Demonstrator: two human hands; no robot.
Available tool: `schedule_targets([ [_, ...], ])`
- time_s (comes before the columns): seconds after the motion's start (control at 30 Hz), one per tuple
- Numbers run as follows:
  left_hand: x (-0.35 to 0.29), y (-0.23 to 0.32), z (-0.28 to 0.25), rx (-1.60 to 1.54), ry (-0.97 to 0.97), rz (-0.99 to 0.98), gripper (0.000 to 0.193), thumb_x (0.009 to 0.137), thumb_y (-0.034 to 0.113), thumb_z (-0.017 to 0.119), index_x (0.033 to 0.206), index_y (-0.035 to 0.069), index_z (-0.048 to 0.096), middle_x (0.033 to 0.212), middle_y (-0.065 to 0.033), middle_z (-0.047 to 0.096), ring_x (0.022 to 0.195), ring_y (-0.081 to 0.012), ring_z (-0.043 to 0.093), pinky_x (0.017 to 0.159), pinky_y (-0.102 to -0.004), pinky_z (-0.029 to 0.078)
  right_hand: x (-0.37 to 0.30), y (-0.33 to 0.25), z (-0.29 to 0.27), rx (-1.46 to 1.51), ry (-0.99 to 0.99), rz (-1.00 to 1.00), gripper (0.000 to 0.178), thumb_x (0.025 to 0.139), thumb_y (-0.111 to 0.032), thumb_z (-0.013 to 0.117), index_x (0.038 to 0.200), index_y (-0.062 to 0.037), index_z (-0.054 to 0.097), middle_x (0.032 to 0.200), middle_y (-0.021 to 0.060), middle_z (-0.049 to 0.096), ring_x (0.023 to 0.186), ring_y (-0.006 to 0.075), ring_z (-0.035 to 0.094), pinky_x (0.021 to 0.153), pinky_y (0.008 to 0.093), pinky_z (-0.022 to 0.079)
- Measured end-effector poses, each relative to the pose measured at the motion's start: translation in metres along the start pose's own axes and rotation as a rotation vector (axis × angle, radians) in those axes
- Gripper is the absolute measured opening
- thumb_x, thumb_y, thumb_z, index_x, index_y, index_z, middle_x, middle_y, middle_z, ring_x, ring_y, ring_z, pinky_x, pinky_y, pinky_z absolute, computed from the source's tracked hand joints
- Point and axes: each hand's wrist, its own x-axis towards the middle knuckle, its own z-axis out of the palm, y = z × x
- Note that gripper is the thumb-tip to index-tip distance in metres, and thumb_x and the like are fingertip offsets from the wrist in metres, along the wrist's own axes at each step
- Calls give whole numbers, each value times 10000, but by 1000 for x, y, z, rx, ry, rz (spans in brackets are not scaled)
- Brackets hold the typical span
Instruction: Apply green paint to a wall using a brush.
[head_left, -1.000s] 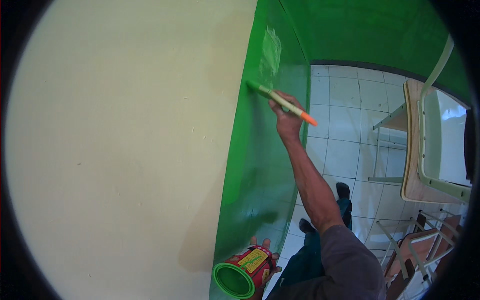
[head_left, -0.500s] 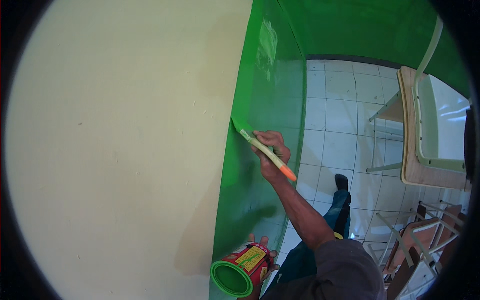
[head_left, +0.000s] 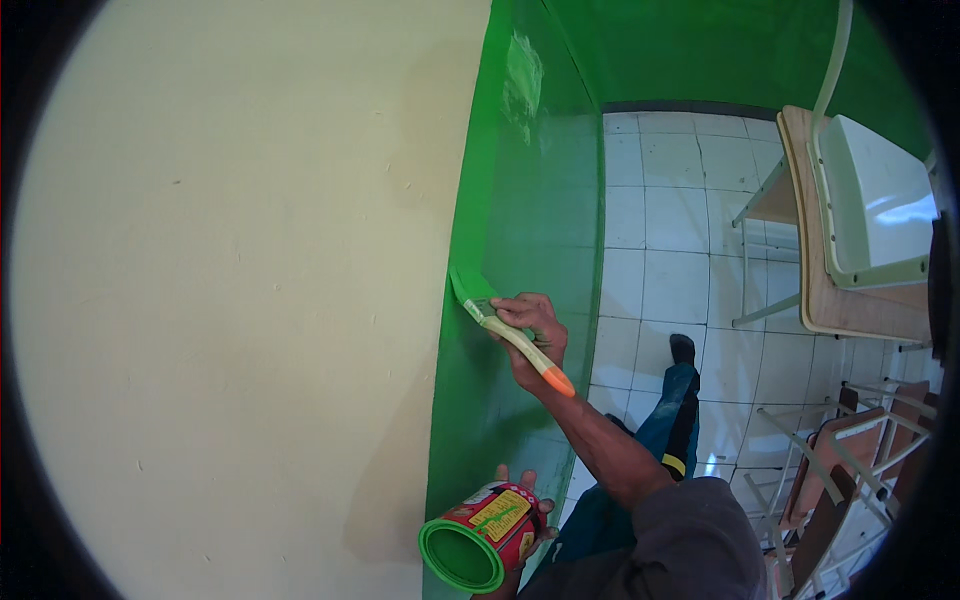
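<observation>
My right hand is closed around a paintbrush with a pale handle and an orange end. The brush's green-coated bristles rest on the green part of the wall, right beside its border with the cream part. Lower down, my left hand grips a red paint can with a yellow label. The can is tilted with its open, green-smeared mouth facing me; how much paint it holds cannot be seen. Green drips run across the label.
A whitish scuffed patch marks the green wall farther up. On the right, a wooden-topped desk carries a white chair, with stacked furniture nearer. White tiles cover the floor, where my legs show.
My right hand and the brush have moved down along the border, toward the can. The left hand still holds the can in nearly the same place. The view has shifted slightly.
</observation>
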Motion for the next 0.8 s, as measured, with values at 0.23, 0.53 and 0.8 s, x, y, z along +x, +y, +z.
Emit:
schedule_targets([
  [0.23, -1, 3, 7, 5, 9, -50, 828, 892, 585, 638, 1578, 292, 279, 1628, -136, 265, 1291, -463, 385, 1023, -722, 388, -14, -13, -3, -9, -17, -1, 324, 720, 67, 824, 979, -66, 681, 1083, 119, 737, 948, 244, 613, 852, 355, 512],
  [0.53, -4, 6, 7, 36, 0, -72, 807, 918, 614, 574, 1586, 301, 246, 1634, -123, 249, 1297, -450, 390, 1028, -726, 382, -25, -27, -8, -22, -24, -14, 303, 723, 17, 836, 980, -63, 696, 1076, 115, 747, 943, 257, 621, 865, 375, 495],
  [0.8, -5, 4, 15, -4, 29, -76, 771, 922, 567, 600, 1572, 286, 295, 1619, -154, 265, 1284, -487, 385, 1026, -761, 367, -33, -36, -9, -27, -39, -4, 285, 735, -11, 840, 973, -68, 695, 1078, 109, 749, 943, 263, 615, 868, 379, 496],
])
